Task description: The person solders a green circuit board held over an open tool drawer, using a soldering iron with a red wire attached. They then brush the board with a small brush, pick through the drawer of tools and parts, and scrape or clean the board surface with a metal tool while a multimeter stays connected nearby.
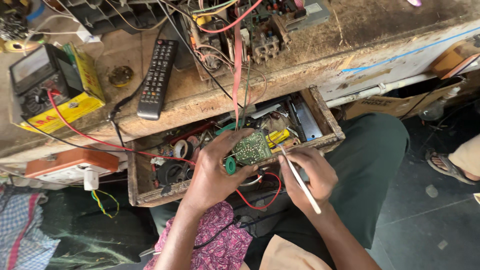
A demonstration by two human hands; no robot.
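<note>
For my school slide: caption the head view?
Left hand holds green circuit board; right hand holds white stick.

The left hand [215, 172] covers the lower left of the green circuit board [253, 147], the open drawer [320, 117] contents are too cluttered to identify individually, and the sandalled foot [450, 167] of another person is cut off at the right edge.

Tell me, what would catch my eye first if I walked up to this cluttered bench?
Most likely the small green circuit board at the centre, held in the left hand over an open wooden drawer crammed with parts, while the right hand holds a thin white stick to it. Up on the worn bench lie a black remote control and, at far left, a meter with a red lead.
</note>
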